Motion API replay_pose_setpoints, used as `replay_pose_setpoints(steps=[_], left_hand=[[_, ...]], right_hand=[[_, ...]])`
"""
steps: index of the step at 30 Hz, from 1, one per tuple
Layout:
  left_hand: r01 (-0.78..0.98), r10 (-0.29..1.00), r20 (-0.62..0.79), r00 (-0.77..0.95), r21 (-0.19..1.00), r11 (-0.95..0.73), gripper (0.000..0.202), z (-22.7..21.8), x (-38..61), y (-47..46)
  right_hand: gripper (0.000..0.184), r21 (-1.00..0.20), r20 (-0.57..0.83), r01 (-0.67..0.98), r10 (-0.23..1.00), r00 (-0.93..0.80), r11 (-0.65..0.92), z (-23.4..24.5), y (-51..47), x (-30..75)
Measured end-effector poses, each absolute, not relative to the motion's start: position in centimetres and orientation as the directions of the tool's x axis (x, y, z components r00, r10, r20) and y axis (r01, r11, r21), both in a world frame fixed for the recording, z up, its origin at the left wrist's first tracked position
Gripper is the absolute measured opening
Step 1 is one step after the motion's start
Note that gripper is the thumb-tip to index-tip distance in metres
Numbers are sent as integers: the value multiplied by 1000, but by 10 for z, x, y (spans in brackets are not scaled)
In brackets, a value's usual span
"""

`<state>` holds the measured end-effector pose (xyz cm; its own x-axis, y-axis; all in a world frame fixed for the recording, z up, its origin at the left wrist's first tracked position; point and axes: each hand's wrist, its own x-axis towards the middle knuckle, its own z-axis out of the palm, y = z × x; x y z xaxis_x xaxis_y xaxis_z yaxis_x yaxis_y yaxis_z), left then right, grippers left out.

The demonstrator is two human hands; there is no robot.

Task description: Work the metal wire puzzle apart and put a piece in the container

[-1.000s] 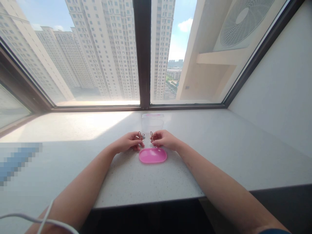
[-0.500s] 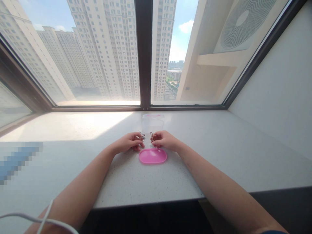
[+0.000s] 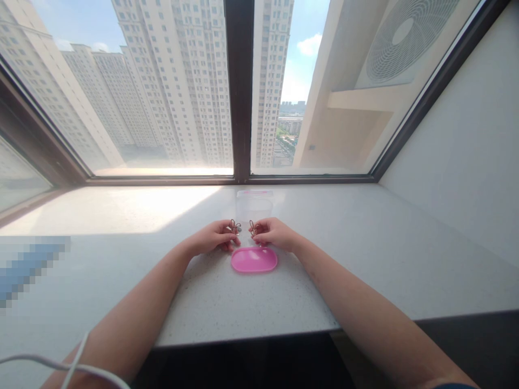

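My left hand (image 3: 215, 236) is closed, pinching a thin brown hair tie (image 3: 233, 226) whose bow-like loops stick up past the fingertips. Across a small gap, my right hand (image 3: 275, 233) pinches a similar brown hair tie (image 3: 253, 227). Both hands stay low over the sill, facing each other. Just in front of them lies a flat, pink oval tray or lid (image 3: 254, 260). Behind the hands stands a clear plastic container (image 3: 254, 204) with a touch of pink along its top; its lower part is hard to make out.
The pale speckled window sill (image 3: 227, 313) ends in a front edge over a dark space. A brown window frame (image 3: 241, 108) rises behind, and a white wall (image 3: 458, 162) bounds the right. White cables (image 3: 81, 367) cross near my left forearm. A blurred blue patch (image 3: 28, 270) is at left.
The hair tie in my right hand has shifted very slightly left. Otherwise the hands, the pink piece and the clear container stay where they were.
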<state>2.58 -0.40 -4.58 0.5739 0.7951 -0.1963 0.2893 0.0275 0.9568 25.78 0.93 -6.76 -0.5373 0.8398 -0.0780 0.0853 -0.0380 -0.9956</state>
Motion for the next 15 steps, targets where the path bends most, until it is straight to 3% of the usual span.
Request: replay_pose_setpoints(steps=[15], left_hand=[[287,792,-190,580,958,19,27,-48,25,-4]], right_hand=[[32,-995,-83,86,837,-541,-43,-69,10,259]])
